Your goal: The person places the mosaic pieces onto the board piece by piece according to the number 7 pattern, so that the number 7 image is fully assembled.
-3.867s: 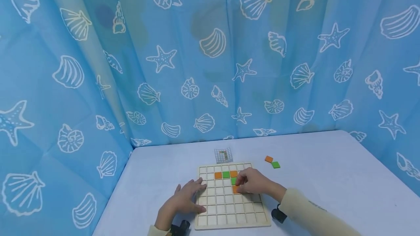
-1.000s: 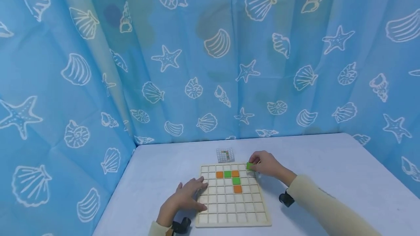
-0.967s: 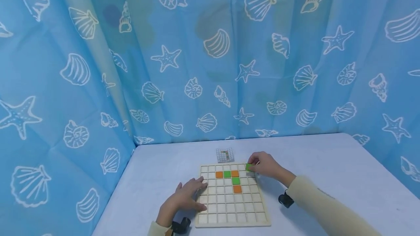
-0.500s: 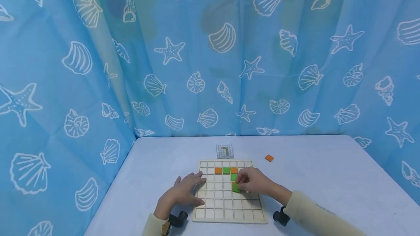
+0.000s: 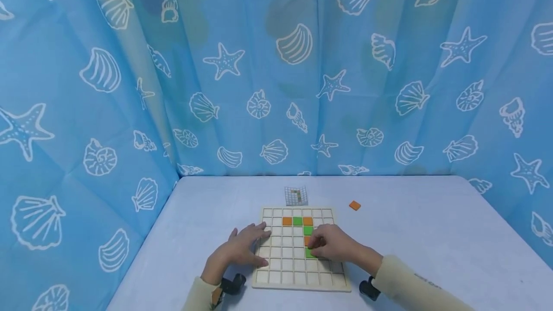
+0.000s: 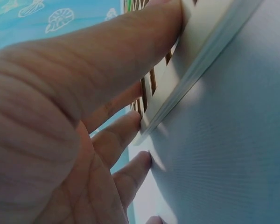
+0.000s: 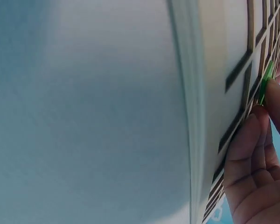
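A pale wooden grid board [image 5: 276,278] lies on the white table. Set in its cells are an orange tile [image 5: 287,221], a green tile [image 5: 297,221] and another orange tile [image 5: 307,221] in a row. A green tile [image 5: 308,230] and a partly covered orange tile [image 5: 306,241] run down from the row's right end. My right hand [image 5: 334,244] pinches one more green tile [image 7: 266,83] between thumb and finger, at the cell just below that column. With spread fingers, my left hand [image 5: 243,248] rests on the board's left edge, its thumb [image 6: 144,37] on the frame.
One loose orange tile [image 5: 354,205] lies on the table [image 5: 402,224] right of the board's far corner. Behind the board is a small clear grid card [image 5: 295,196] with a coloured pattern. A blue shell-print curtain [image 5: 276,85] encloses the table's back and sides.
My right hand left the orange tile in its cell, took the green tile from the table and brought it over the column, then one cell nearer me. My left hand kept its place.
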The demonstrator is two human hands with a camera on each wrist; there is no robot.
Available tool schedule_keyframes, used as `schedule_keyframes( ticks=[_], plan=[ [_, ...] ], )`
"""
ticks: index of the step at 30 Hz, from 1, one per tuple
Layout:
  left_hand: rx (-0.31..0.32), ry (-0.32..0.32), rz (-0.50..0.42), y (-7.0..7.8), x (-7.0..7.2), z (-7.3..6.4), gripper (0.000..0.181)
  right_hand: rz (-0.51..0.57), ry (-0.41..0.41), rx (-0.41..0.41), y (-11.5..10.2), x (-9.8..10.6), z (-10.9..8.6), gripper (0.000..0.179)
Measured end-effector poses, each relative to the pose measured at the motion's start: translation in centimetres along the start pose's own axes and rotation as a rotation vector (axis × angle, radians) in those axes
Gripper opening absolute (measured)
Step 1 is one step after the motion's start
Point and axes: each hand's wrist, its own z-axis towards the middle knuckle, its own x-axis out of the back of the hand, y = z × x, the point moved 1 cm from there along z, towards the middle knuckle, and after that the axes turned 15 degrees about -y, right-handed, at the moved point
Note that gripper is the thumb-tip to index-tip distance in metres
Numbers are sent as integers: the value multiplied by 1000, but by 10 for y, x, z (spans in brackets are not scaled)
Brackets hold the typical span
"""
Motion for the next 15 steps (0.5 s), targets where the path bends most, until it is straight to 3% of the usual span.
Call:
schedule_keyframes(
  ticks=[7,12,15],
  plan=[
    [-8,8,1,0,1,0,75,0,2,1,-1,1,3,13],
    [-2,2,-6,0,1,-1,75,42,-26,26,-1,3,2,12],
    [-7,5,-13,1,1,-2,75,39,-1,58,1,10,1,9]
  ],
)
